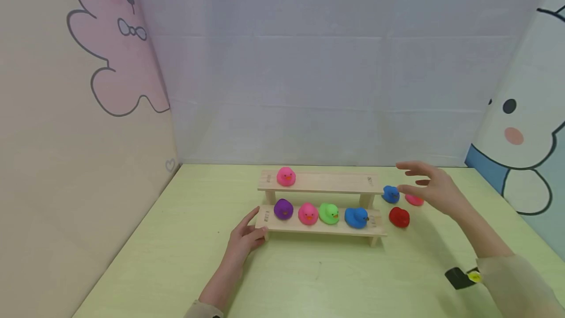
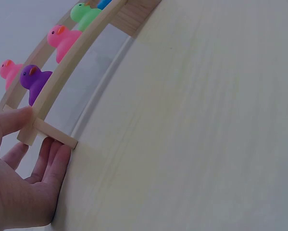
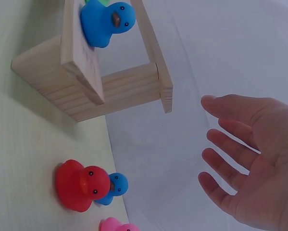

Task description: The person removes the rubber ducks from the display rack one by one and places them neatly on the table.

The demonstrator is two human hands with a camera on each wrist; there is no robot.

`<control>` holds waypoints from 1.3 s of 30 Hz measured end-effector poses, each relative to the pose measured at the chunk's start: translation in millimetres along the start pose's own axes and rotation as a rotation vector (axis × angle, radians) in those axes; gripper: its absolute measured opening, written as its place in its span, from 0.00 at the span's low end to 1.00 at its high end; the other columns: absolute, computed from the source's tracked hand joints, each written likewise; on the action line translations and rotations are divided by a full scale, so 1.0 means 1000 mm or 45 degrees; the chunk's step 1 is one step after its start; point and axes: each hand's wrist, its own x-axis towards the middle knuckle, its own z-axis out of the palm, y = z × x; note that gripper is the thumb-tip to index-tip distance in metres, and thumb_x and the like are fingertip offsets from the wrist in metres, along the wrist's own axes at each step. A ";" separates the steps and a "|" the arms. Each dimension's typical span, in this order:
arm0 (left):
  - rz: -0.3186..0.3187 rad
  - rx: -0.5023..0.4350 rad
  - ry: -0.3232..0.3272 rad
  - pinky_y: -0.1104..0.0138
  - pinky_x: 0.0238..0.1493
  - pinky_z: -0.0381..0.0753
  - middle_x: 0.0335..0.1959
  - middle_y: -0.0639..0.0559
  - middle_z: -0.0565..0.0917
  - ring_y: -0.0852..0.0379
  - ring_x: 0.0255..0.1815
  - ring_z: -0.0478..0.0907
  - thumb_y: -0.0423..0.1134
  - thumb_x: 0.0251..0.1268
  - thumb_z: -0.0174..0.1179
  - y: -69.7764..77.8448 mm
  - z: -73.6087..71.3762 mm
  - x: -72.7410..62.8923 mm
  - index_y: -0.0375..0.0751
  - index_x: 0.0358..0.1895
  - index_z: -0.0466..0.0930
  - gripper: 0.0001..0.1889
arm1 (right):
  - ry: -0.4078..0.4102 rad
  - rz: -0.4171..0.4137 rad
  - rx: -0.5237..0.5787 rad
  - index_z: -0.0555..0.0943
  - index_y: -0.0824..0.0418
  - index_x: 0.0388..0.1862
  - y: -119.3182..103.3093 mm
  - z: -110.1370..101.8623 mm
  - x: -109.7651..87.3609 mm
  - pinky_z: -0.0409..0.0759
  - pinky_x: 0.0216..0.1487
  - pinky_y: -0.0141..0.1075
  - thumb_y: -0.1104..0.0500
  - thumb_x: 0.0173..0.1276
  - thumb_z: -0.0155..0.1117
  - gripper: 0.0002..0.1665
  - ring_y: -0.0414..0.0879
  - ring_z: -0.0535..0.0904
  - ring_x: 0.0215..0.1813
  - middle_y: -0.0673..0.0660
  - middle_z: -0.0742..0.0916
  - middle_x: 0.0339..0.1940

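A two-tier wooden shelf [image 1: 326, 230] stands on the table. My left hand [image 1: 243, 238] grips the left end of its lower tier, thumb and fingers around the edge and leg. On that tier sit a purple duck [image 1: 283, 209], a pink duck [image 1: 308, 214], a green duck [image 1: 328, 213] and a blue duck [image 1: 356, 218]. Another pink duck [image 1: 286, 176] sits on the upper tier's left. My right hand [image 1: 434, 190], fingers spread and holding nothing, hovers right of the shelf near a second blue duck [image 1: 390, 194], a red duck [image 3: 81, 185] and a partly hidden pink duck [image 1: 415, 200].
The pale yellow table [image 1: 176, 259] meets a white cloth backdrop [image 1: 282, 87] behind the shelf. Side panels with cartoon animals [image 1: 119, 53] stand left and right. A black object with a yellow part [image 1: 460, 278] shows beside the right sleeve.
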 end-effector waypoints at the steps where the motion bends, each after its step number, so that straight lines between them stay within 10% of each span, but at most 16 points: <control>1: 0.000 0.000 0.000 0.63 0.49 0.86 0.48 0.42 0.83 0.58 0.40 0.83 0.38 0.64 0.66 0.001 0.000 -0.001 0.50 0.75 0.63 0.36 | -0.004 0.001 0.009 0.68 0.60 0.72 -0.003 0.000 0.001 0.74 0.63 0.64 0.51 0.68 0.67 0.37 0.66 0.71 0.65 0.68 0.75 0.68; 39: 0.004 0.020 -0.007 0.65 0.48 0.86 0.42 0.48 0.82 0.59 0.38 0.83 0.39 0.65 0.64 0.001 0.000 -0.002 0.52 0.75 0.64 0.35 | -0.079 -0.243 0.387 0.76 0.57 0.65 -0.100 0.089 0.064 0.75 0.65 0.56 0.58 0.63 0.71 0.30 0.60 0.74 0.66 0.59 0.80 0.65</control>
